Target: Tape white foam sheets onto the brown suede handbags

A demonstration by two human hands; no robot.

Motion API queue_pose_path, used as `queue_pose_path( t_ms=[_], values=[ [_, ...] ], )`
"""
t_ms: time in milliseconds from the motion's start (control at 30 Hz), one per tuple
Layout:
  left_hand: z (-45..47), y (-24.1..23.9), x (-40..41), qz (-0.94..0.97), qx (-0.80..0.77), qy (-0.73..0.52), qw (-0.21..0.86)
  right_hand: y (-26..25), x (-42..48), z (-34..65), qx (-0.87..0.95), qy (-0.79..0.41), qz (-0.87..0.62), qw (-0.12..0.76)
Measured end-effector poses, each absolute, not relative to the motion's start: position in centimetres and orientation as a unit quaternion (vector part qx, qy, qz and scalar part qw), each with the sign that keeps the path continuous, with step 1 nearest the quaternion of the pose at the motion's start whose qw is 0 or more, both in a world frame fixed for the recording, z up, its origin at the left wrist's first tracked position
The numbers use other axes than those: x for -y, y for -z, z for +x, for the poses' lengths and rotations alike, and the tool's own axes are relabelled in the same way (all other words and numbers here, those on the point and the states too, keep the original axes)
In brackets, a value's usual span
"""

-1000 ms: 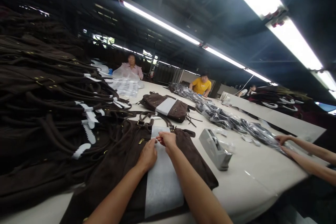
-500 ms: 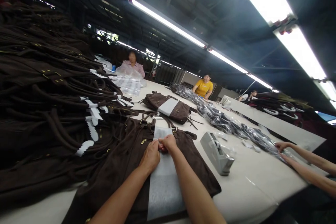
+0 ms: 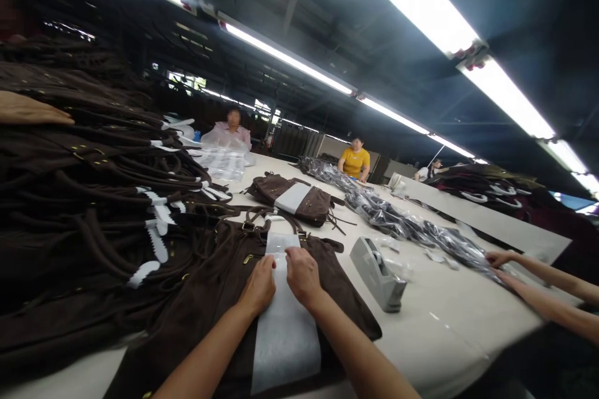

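Observation:
A dark brown suede bag lies flat on the white table in front of me. A strip of white wrapping sheet runs down its middle. My left hand and my right hand rest side by side on the upper part of that sheet. Both hands have their fingers bent and pressed down onto the sheet near the bag's top edge. What lies under the fingertips is hidden.
A tall pile of brown bags fills the left. A grey tape dispenser stands to the right of my hands. Another wrapped brown bag and plastic-bagged items lie further back. A co-worker's hands reach in from the right; two people sit across.
My hands have moved apart slightly and slid a little down the white sheet, from a pinch at its top edge to pressing on it. A hand has come into view at far left.

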State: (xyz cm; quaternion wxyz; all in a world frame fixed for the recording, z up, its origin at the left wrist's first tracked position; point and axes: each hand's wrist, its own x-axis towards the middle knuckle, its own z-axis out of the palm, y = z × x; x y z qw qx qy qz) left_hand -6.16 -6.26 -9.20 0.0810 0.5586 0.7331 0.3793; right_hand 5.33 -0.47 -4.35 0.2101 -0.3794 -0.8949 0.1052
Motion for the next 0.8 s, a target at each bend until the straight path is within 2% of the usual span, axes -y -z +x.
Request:
queue_pose_path(
  t_ms=[67, 200, 500, 800],
  values=[
    [-6.1, 9.5, 6.2, 0.567, -0.736, -0.361, 0.076, 5.0, 0.2, 5.3, 0.935, -0.061, -0.302, 0.176],
    [-5.6, 10.3, 6.9, 0.593, -0.742, -0.304, 0.072, 7.4, -0.8, 5.0, 0.957, -0.079, -0.266, 0.085],
    [-3.4, 9.9, 9.2, 0.623, -0.775, -0.099, 0.023, 7.2, -3.5, 4.3, 0.954, -0.09, -0.274, 0.076],
    [-2.7, 7.8, 12.5, 0.65, -0.759, -0.024, 0.033, 6.4, 1.4, 7.8, 0.942, -0.141, -0.304, 0.023]
  ],
)
